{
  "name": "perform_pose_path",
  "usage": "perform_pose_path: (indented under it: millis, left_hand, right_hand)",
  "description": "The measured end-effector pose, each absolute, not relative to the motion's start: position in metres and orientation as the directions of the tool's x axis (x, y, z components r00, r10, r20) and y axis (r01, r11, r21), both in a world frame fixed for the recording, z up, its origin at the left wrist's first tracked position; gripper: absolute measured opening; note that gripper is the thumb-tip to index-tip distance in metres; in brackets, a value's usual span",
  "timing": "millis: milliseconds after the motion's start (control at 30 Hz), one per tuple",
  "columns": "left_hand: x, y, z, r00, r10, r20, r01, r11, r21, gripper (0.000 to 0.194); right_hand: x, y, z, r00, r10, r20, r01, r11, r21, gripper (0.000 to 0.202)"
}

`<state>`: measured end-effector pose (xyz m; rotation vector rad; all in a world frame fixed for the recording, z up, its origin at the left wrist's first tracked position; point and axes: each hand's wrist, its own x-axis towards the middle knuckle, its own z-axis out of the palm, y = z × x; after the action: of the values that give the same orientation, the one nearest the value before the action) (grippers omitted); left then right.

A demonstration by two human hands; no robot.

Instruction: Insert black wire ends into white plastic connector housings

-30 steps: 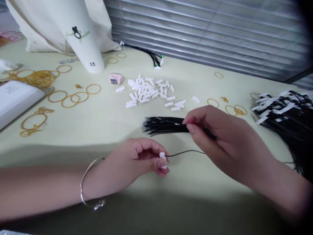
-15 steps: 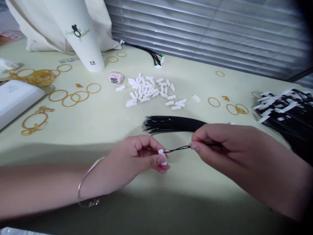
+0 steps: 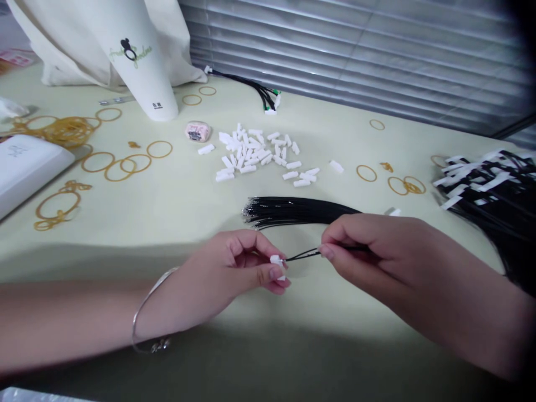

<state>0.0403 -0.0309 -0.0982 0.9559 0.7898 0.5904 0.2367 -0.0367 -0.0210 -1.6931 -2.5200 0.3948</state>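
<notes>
**Black wires (image 3: 302,255) at a white connector housing (image 3: 274,259) over a pale green table (image 3: 167,215)**

Taking the held housing as the clock's centre, the window blinds (image 3: 355,56) fill one o'clock. A tote bag (image 3: 180,47) stands at eleven, partly behind a white tumbler (image 3: 138,67). A pile of black cables (image 3: 498,206) with white ends sits between two and three, a white box (image 3: 31,170) between nine and ten. Just past twelve lies a wire bundle (image 3: 293,211), its far end hidden by the right hand (image 3: 326,250).

Counted: one bag, one tumbler, one box, one pink object (image 3: 198,131) at eleven. The heap of loose housings (image 3: 251,148) near twelve overlaps too much to count, as do the rubber bands (image 3: 67,131) at ten.

The left hand (image 3: 280,273), at nine, pinches the housing between thumb and fingers, the thumb covering part of it. The right hand, at three, pinches two wire strands between thumb and forefinger. They run to the housing's right side; whether both tips are inside, I cannot tell.
</notes>
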Motion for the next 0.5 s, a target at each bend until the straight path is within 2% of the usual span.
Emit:
perform_pose_path:
  millis: [233, 500]
  left_hand:
    - [0.040, -0.031, -0.097, 0.585, 0.745, -0.322, -0.088, 0.453, 0.887, 0.013]
    - [0.039, -0.031, -0.095, 0.574, 0.751, -0.327, -0.067, 0.441, 0.895, 0.013]
  right_hand:
    - [0.237, -0.035, -0.020, -0.380, 0.923, -0.055, 0.899, 0.355, -0.258, 0.021]
    - [0.227, -0.037, -0.024, -0.401, 0.911, -0.101, 0.885, 0.356, -0.301, 0.021]
